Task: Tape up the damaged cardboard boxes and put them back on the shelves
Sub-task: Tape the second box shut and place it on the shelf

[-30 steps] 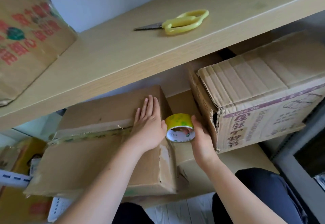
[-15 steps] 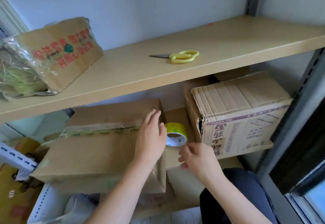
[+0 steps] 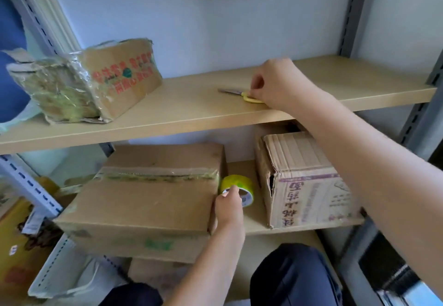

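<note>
A flat brown cardboard box (image 3: 148, 200) lies on the lower shelf, a strip of yellowish tape along its top seam. At its right end stands a yellow-green roll of tape (image 3: 244, 184), and my left hand (image 3: 227, 207) pinches the roll's near rim. On the upper shelf (image 3: 191, 111) lie yellow-handled scissors (image 3: 233, 92). My right hand (image 3: 275, 83) is curled over their handles, which are mostly hidden under it. A second box (image 3: 309, 181) with purple print stands to the right of the roll.
A crumpled box wrapped in clear film (image 3: 96, 80) sits on the upper shelf at the left. Grey slotted uprights (image 3: 347, 17) frame the shelves. My knees (image 3: 294, 277) are below the lower shelf, with more boxes (image 3: 14, 245) at lower left.
My right hand left the tape roll and rose to the scissors on the upper shelf. My left hand slid off the box top onto the roll. The view tilted up.
</note>
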A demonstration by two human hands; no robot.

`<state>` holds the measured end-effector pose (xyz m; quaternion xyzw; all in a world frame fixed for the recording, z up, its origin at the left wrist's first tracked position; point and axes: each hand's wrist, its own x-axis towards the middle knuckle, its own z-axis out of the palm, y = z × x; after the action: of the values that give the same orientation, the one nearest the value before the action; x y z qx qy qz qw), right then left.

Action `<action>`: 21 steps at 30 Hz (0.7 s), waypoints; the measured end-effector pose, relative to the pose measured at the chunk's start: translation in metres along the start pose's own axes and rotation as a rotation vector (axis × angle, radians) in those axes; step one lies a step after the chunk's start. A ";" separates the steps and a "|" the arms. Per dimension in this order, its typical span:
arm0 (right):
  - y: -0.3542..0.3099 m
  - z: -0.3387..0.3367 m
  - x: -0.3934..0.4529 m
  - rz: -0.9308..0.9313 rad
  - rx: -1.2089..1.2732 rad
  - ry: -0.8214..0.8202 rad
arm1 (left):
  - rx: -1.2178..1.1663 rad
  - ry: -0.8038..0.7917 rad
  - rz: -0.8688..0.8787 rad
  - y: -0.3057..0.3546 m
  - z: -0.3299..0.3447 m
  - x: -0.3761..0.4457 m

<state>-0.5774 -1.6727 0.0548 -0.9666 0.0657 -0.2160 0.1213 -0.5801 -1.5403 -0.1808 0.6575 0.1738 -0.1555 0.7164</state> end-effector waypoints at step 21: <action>-0.004 0.086 -0.139 0.066 0.182 -0.427 | -0.414 -0.074 -0.039 -0.034 0.032 0.044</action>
<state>-0.6650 -1.6259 -0.0754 -0.9728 0.0502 -0.0075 0.2262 -0.5551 -1.5750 -0.2287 0.4864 0.1885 -0.1545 0.8390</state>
